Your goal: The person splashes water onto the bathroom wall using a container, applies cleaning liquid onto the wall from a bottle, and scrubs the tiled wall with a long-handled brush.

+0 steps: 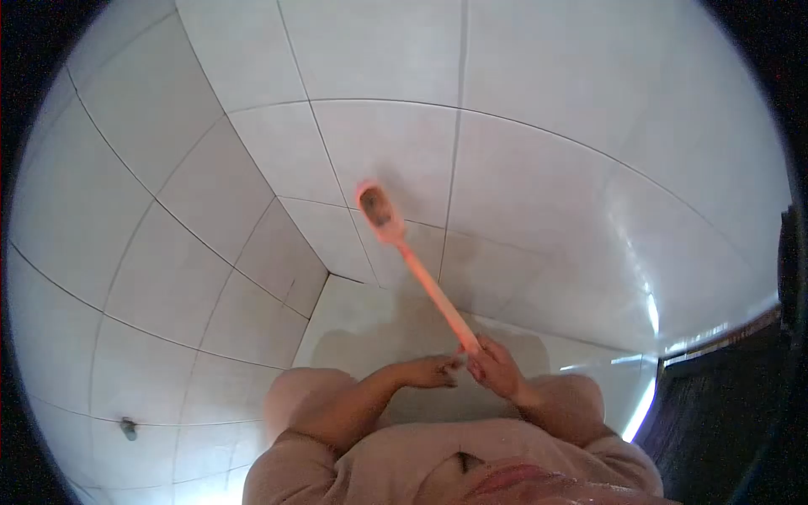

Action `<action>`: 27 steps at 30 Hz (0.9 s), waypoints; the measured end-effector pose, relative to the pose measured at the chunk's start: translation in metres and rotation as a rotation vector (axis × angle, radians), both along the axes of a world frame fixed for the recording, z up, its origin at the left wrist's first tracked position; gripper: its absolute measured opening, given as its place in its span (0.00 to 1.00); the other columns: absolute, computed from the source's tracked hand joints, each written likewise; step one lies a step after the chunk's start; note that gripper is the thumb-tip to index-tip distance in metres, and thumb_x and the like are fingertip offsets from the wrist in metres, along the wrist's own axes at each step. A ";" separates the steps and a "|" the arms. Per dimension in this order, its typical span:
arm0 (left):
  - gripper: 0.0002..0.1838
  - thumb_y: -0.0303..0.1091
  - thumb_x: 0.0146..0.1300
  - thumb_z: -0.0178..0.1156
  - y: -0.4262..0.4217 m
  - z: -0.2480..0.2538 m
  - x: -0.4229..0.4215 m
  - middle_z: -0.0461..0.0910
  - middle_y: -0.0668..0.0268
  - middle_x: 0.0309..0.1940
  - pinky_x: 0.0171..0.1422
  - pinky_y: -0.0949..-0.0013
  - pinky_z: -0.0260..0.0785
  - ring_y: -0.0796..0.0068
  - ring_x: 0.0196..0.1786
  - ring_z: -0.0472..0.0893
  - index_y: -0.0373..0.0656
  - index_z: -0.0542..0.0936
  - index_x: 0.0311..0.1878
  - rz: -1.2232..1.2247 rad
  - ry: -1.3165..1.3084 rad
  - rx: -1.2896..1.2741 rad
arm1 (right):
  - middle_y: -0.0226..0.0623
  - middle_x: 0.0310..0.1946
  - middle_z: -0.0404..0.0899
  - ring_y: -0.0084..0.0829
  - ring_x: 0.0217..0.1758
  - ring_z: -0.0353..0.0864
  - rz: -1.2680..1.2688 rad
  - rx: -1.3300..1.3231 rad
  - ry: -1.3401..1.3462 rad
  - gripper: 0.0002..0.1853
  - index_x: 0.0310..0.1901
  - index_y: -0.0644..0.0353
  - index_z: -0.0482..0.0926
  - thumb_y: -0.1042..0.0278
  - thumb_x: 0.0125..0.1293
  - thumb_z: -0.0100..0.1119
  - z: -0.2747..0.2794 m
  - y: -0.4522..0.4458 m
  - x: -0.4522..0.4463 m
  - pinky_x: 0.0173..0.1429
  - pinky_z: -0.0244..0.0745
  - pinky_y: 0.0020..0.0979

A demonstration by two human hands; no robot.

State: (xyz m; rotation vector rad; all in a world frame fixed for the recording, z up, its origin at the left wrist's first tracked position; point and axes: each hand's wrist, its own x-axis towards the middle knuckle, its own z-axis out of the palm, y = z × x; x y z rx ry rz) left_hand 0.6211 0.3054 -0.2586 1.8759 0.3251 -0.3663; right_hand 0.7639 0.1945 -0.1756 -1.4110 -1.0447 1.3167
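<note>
A pink-orange long-handled brush (432, 286) slants up and to the left in front of the tiled wall. Its oval head (377, 209) has a dark middle, too blurred to make out the bristles. My right hand (497, 367) is closed around the lower end of the handle. Just left of that handle end is my left hand (431, 372), its fingers stretched out and holding nothing. The left fingertips are close to the right hand; whether they touch it I cannot tell.
Large white tiles cover the wall ahead (539, 168) and the left wall (160, 252), meeting at a corner. A small grey fitting (128, 428) sticks out low on the left wall. Pale floor (337, 316) lies beyond my knees. A dark panel (715, 404) stands at the right.
</note>
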 end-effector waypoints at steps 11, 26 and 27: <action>0.25 0.51 0.63 0.39 -0.039 0.115 0.020 0.67 0.57 0.49 0.57 0.65 0.58 0.67 0.53 0.67 0.40 0.59 0.55 0.512 -0.616 -0.590 | 0.24 0.17 0.61 0.15 0.16 0.57 -0.427 0.412 -0.150 0.18 0.44 0.60 0.64 0.52 0.66 0.35 0.010 -0.009 -0.065 0.18 0.54 0.19; 0.17 0.44 0.66 0.34 -0.022 0.029 0.038 0.69 0.63 0.31 0.42 0.66 0.63 0.71 0.36 0.68 0.40 0.66 0.39 0.741 -0.618 0.105 | 0.46 0.45 0.66 0.37 0.51 0.65 -0.527 0.482 0.126 0.20 0.52 0.67 0.61 0.60 0.68 0.30 -0.078 0.026 -0.056 0.57 0.57 0.30; 0.16 0.42 0.66 0.34 -0.011 0.056 0.040 0.69 0.63 0.31 0.42 0.65 0.63 0.70 0.36 0.69 0.39 0.67 0.38 0.782 -0.642 0.130 | 0.47 0.44 0.66 0.38 0.50 0.65 -0.532 0.539 -0.034 0.20 0.51 0.67 0.61 0.60 0.68 0.30 -0.048 0.038 -0.053 0.56 0.58 0.30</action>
